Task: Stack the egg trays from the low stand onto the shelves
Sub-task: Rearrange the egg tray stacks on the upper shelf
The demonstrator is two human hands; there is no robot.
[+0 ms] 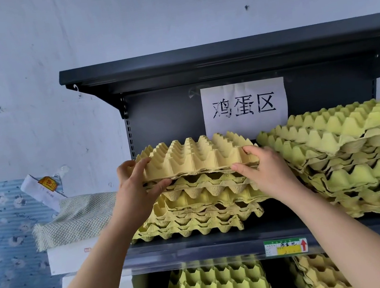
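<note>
A tan pulp egg tray (195, 156) rests on top of a stack of yellow egg trays (194, 214) on the dark shelf (198, 246). My left hand (139, 187) grips the tray's left edge, thumb under the rim and fingers on top. My right hand (264, 170) grips its right edge the same way. A taller, leaning stack of yellow-green trays (357, 159) stands on the same shelf to the right, touching the tray I hold.
A paper sign (245, 109) hangs on the shelf's back panel under the top shelf (220, 56). More egg trays (218, 286) fill the shelf below. To the left lie a folded green cloth (72, 219) and white boxes (73, 258).
</note>
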